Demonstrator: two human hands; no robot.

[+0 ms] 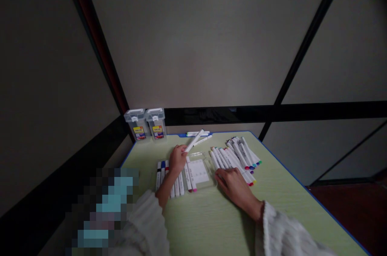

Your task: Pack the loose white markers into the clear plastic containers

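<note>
A pale green table (281,211) with a blue edge is seen in front of a grey wall (196,38). At its far left corner two clear plastic boxes are placed side by side: the left box (137,125) and the right box (156,124), each closed with a lid and marked with a yellow label. A few white pens (198,133) are laid at the far edge, near the boxes. The wall is crossed by a black horizontal bar (287,111). A dark reddish floor (356,207) is seen at the right.

yellow labels (139,132) on two clear boxes (156,123), print too small to read
</note>
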